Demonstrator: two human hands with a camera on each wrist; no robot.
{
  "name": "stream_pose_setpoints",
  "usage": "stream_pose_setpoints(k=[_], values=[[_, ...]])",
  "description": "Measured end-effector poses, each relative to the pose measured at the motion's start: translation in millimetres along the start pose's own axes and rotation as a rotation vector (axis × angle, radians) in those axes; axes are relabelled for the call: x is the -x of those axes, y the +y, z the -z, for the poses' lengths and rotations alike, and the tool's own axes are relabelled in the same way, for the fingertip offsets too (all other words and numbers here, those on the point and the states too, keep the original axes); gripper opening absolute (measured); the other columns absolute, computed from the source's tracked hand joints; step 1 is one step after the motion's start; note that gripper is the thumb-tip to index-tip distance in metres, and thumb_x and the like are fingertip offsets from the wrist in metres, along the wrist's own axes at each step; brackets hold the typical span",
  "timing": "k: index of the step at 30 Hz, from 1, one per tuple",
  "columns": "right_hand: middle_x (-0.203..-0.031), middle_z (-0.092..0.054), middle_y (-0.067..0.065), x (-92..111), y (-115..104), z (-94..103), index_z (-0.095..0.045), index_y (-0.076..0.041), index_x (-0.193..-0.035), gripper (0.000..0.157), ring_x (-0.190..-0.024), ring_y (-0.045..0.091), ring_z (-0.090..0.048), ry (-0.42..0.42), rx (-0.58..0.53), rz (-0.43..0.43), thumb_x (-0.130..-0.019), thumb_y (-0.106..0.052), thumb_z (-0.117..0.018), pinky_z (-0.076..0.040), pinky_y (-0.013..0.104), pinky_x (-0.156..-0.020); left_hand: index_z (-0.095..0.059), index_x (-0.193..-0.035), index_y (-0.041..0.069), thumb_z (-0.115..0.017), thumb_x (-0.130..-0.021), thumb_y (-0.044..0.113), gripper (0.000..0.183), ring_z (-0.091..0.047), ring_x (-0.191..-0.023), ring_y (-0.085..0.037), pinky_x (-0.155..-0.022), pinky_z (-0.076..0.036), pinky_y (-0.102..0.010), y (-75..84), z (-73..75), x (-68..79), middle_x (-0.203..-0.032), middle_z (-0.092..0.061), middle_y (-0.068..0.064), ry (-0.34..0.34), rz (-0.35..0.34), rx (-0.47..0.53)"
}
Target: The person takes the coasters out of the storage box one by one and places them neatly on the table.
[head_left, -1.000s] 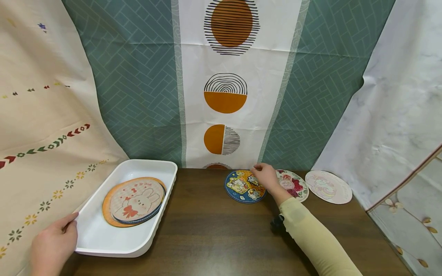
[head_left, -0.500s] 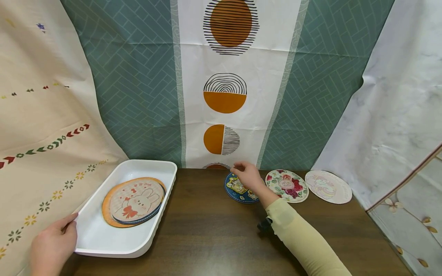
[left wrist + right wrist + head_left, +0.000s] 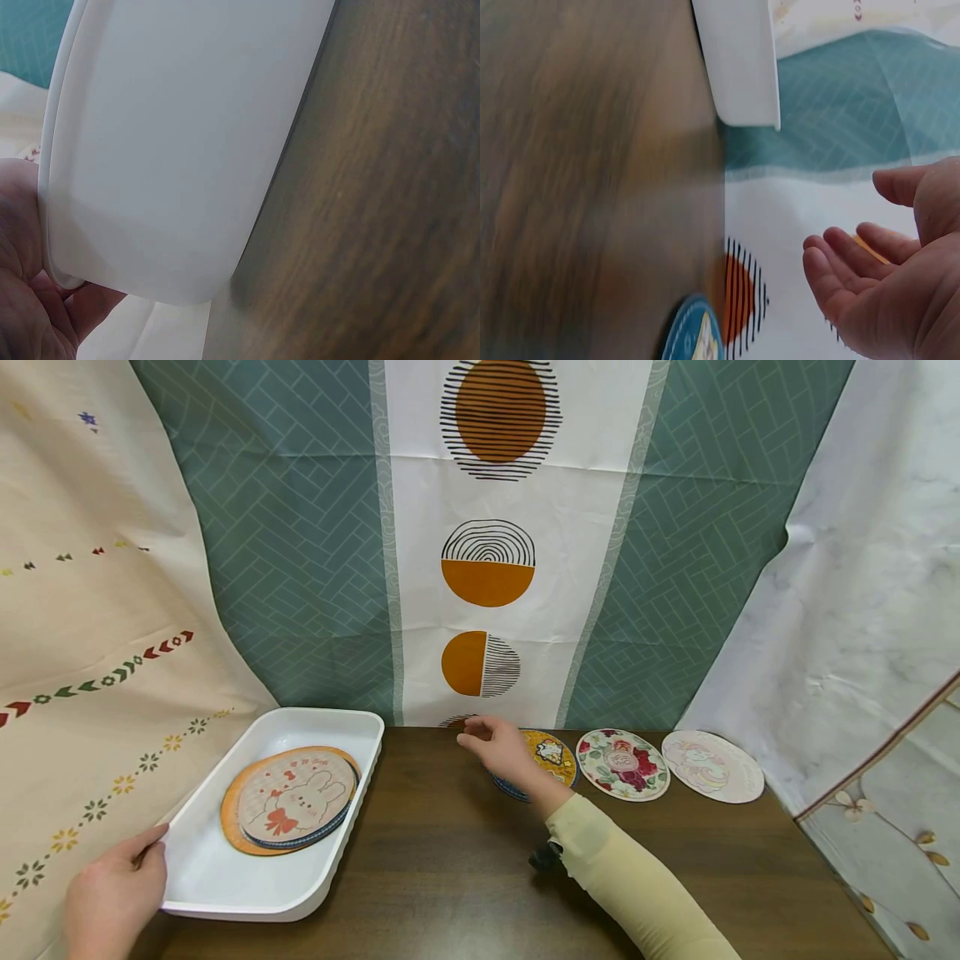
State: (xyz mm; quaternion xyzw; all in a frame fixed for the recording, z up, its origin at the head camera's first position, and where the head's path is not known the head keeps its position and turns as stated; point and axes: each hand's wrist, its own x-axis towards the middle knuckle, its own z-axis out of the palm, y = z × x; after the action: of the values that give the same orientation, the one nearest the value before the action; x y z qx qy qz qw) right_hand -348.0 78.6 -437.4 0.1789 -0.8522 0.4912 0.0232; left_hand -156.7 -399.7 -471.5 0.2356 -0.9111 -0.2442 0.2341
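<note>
White tray sits on the left part of the brown table, its near-left side gripped by the left hand. Left fingers and thumb pinch the tray's rim; the left wrist view shows fingers curled under the rim at a corner. Tray lies flat, tall pale side wall down to the tabletop. Inside it, round mats overlap in a pile: bunny mat on top, dark blue mat showing as a thin edge under it, orange mat beneath, sticking out left.

Blue-and-yellow mat lies on the table, right of the tray and well apart from it, against the backdrop. Right hand is over its left part in the head view, hiding that side; right wrist view shows hand and mat apart. Right fingers loosely bent and close together, thumb spread away from them, nothing between.

Floral mat just right of the blue-and-yellow one, then pale pink mat, all in a row along the back edge. Yellow sleeve on the right arm, black device at the wrist. Behind: teal cloth with white band, beige cloth left, marbled cloth right.
</note>
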Motion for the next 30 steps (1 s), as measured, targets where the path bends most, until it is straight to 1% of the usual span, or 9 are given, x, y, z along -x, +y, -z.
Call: stream_pose_setpoints(k=[3, 10, 13, 17, 20, 24, 27, 30], values=[[-0.136, -0.076, 0.009, -1, -6, -8.4, -0.074, -0.007, -0.139, 0.039, -0.125, 0.031, -0.071, -0.022, -0.009, 0.015, -0.108, -0.030, -0.076, -0.062, 0.048, -0.102, -0.071, -0.131, -0.011, -0.061, -0.105, 0.004, 0.032, -0.061, -0.125, -0.059, -0.102, -0.048, -0.069, -0.3, 0.2, 0.4, -0.133, -0.067, -0.036, -0.005, 0.003, -0.004], [-0.132, -0.077, 0.008, -2, -15, -27.5, -0.074, -0.006, -0.137, 0.039, -0.122, 0.028, -0.074, -0.061, -0.058, 0.070, -0.106, -0.029, -0.079, -0.063, 0.042, -0.101, -0.072, -0.131, -0.010, -0.060, -0.106, 0.006, 0.032, -0.062, -0.123, -0.060, -0.100, -0.049, -0.069, -2.1, 0.8, -1.0, -0.133, -0.068, -0.035, -0.017, -0.003, -0.009], [-0.134, -0.077, 0.008, -2, -21, -34.4, -0.074, -0.007, -0.138, 0.040, -0.124, 0.027, -0.074, -0.082, -0.074, 0.075, -0.106, -0.030, -0.079, -0.063, 0.041, -0.103, -0.073, -0.131, -0.009, -0.060, -0.106, 0.008, 0.032, -0.063, -0.122, -0.061, -0.097, -0.049, -0.069, -3.2, 1.1, -0.3, -0.133, -0.068, -0.035, -0.019, -0.017, -0.015], [-0.137, -0.076, 0.009, -1, -29, -43.7, -0.074, -0.008, -0.139, 0.041, -0.126, 0.027, -0.073, -0.116, -0.088, 0.081, -0.106, -0.032, -0.078, -0.062, 0.042, -0.104, -0.073, -0.132, -0.008, -0.060, -0.106, 0.008, 0.033, -0.062, -0.123, -0.061, -0.098, -0.049, -0.069, -2.8, 1.8, -0.6, -0.135, -0.067, -0.034, -0.028, -0.012, -0.012], [-0.139, -0.076, 0.009, -1, -35, -50.7, -0.073, -0.009, -0.140, 0.042, -0.127, 0.025, -0.073, -0.140, -0.083, 0.080, -0.106, -0.034, -0.077, -0.061, 0.041, -0.106, -0.072, -0.133, -0.007, -0.059, -0.107, 0.008, 0.033, -0.061, -0.125, -0.060, -0.100, -0.048, -0.069, -2.5, 2.4, -1.0, -0.136, -0.067, -0.034, -0.033, -0.003, -0.004], [-0.140, -0.075, 0.008, 0, -44, -59.8, -0.072, -0.010, -0.142, 0.046, -0.128, 0.023, -0.072, -0.164, -0.078, 0.075, -0.105, -0.036, -0.078, -0.060, 0.039, -0.108, -0.073, -0.132, -0.008, -0.059, -0.107, 0.009, 0.033, -0.062, -0.123, -0.061, -0.098, -0.049, -0.068, -3.8, 2.2, -0.8, -0.135, -0.067, -0.034, -0.030, -0.014, -0.011], [-0.141, -0.075, 0.010, 1, -49, -66.5, -0.072, -0.007, -0.143, 0.047, -0.130, 0.026, -0.071, -0.183, -0.093, 0.083, -0.105, -0.034, -0.079, -0.059, 0.039, -0.110, -0.073, -0.131, -0.009, -0.059, -0.106, 0.008, 0.033, -0.063, -0.121, -0.060, -0.096, -0.049, -0.068, -4.6, 1.8, -0.3, -0.133, -0.068, -0.035, -0.023, -0.022, -0.012], [-0.143, -0.074, 0.013, 2, -54, -73.0, -0.071, -0.006, -0.144, 0.048, -0.132, 0.030, -0.070, -0.207, -0.098, 0.099, -0.105, -0.033, -0.079, -0.058, 0.036, -0.110, -0.073, -0.131, -0.010, -0.059, -0.106, 0.007, 0.033, -0.064, -0.120, -0.060, -0.095, -0.049, -0.068, -4.4, 2.6, 0.2, -0.133, -0.069, -0.035, -0.024, -0.028, -0.012]])
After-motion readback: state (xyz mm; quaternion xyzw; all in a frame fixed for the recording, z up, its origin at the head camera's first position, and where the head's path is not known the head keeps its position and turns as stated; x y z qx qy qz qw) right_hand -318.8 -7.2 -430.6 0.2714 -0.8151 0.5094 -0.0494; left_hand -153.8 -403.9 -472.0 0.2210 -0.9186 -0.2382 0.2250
